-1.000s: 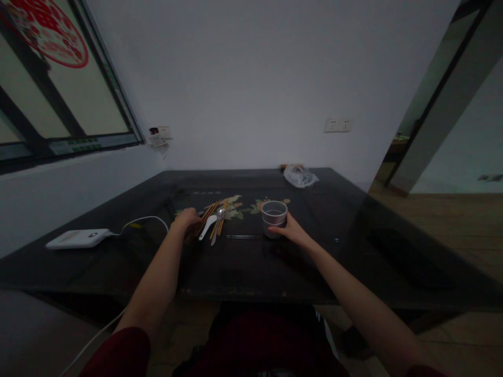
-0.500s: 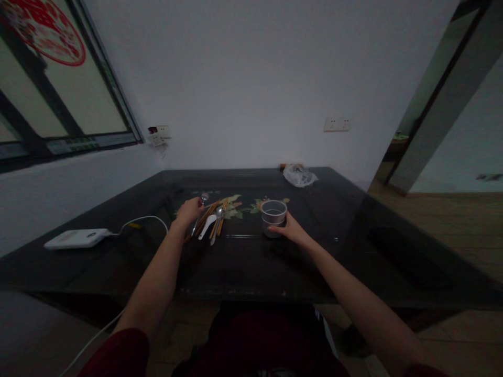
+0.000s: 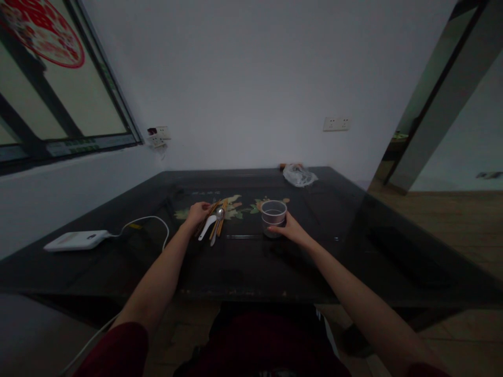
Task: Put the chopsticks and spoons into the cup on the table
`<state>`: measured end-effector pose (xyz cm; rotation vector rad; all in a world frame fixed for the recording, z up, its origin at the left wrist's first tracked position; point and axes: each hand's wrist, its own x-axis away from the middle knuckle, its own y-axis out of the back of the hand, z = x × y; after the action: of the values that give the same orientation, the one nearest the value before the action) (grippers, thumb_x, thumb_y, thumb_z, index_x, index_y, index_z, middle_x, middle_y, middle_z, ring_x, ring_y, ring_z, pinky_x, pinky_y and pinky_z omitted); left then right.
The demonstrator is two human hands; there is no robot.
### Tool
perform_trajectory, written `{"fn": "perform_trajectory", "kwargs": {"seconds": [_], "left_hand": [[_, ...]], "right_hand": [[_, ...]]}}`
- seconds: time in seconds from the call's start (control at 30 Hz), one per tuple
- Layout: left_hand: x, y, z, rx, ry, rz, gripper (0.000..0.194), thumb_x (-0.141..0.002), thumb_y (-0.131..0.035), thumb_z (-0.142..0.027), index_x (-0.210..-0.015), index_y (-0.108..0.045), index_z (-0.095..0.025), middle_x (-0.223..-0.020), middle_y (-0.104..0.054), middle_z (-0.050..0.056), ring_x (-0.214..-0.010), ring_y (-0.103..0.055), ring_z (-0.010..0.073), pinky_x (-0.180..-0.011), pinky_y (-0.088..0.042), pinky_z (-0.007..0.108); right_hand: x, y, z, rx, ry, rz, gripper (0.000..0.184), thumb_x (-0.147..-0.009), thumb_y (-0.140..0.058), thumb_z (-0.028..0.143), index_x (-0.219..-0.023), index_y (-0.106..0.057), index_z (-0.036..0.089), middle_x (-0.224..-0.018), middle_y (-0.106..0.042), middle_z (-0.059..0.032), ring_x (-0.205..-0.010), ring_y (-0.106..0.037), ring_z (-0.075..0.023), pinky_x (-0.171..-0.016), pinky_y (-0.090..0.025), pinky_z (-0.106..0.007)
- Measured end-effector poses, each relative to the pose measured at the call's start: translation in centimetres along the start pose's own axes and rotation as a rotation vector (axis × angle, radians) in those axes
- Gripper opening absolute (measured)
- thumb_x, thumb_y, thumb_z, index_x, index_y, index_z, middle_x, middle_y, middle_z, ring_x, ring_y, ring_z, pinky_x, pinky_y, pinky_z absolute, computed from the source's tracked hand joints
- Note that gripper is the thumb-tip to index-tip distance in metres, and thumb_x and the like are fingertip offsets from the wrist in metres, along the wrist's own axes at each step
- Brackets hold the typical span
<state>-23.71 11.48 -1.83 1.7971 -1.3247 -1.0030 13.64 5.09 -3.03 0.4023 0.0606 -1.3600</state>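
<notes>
On the dark table, my right hand [image 3: 288,229] is wrapped round a clear plastic cup [image 3: 274,215] standing upright, thumb in front. Left of it lies a loose bundle of wooden chopsticks [image 3: 222,222]. A white soup spoon [image 3: 207,226] and a metal spoon [image 3: 220,213] rest among them, bowls pointing away from me. My left hand [image 3: 199,213] is at the left side of the bundle, its fingers closed by the upper ends of the chopsticks. What those fingers hold is hidden; a second metal spoon seen there earlier is out of sight.
A white power bank [image 3: 76,240] with a white cable [image 3: 147,218] lies at the left. At the back sits a crumpled clear plastic bag [image 3: 299,175]. A dark flat object [image 3: 408,256] lies on the right. Behind the table [image 3: 251,272] stands a white wall.
My left hand has moved right, closer to the bundle, and the left-hand chopsticks now lie closer together. The metal spoon by its fingers is no longer visible. My right hand and the cup stay put.
</notes>
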Motion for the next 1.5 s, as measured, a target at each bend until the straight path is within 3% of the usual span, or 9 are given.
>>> {"fn": "perform_trajectory", "kwargs": {"seconds": [0.23,0.47,0.93,1.17,1.5], "left_hand": [[-0.2,-1.1,-0.1,0.011,-0.111,-0.055,0.028,-0.078,-0.061,-0.028,-0.102,-0.066,-0.015,-0.098,-0.071,0.008,-0.090,-0.065,0.0164,-0.076,-0.047,0.021],[-0.5,-1.5,0.1,-0.060,-0.124,-0.115,0.023,-0.079,-0.060,-0.029,-0.095,-0.069,-0.016,-0.095,-0.072,0.009,-0.088,-0.065,0.0184,-0.074,-0.046,0.023],[0.5,1.4,0.0,-0.072,-0.024,-0.163,0.026,-0.080,-0.051,-0.028,-0.097,-0.068,-0.018,-0.098,-0.071,0.007,-0.089,-0.063,0.0181,-0.075,-0.045,0.023],[0.8,2.0,0.3,-0.199,0.083,0.053,0.031,-0.075,-0.060,-0.040,-0.093,-0.069,-0.017,-0.099,-0.070,0.010,-0.088,-0.064,0.0211,-0.067,-0.044,0.023],[0.9,0.6,-0.9,-0.301,0.071,0.038,0.030,-0.074,-0.061,-0.045,-0.091,-0.068,-0.020,-0.100,-0.069,0.011,-0.093,-0.063,0.0229,-0.072,-0.045,0.025]], "right_hand": [[0.2,-0.1,0.7,0.002,-0.001,0.007,0.078,-0.056,-0.081,0.031,-0.123,-0.045,0.014,-0.124,-0.056,-0.0150,-0.115,-0.053,-0.0257,-0.103,-0.038,-0.042],[0.1,-0.1,0.6,-0.027,0.008,0.014,0.078,-0.057,-0.080,0.030,-0.124,-0.044,0.015,-0.126,-0.055,-0.0142,-0.117,-0.052,-0.0251,-0.103,-0.037,-0.041],[0.2,-0.1,0.6,-0.012,0.029,0.025,0.079,-0.058,-0.080,0.031,-0.126,-0.043,0.015,-0.127,-0.054,-0.0151,-0.118,-0.052,-0.0248,-0.104,-0.037,-0.041],[0.2,0.0,0.7,0.010,0.007,0.019,0.080,-0.057,-0.081,0.030,-0.126,-0.044,0.014,-0.125,-0.055,-0.0154,-0.117,-0.052,-0.0256,-0.104,-0.036,-0.042],[0.1,-0.1,0.5,-0.012,0.031,0.019,0.079,-0.057,-0.080,0.030,-0.125,-0.044,0.015,-0.125,-0.055,-0.0149,-0.118,-0.052,-0.0249,-0.104,-0.036,-0.042]]}}
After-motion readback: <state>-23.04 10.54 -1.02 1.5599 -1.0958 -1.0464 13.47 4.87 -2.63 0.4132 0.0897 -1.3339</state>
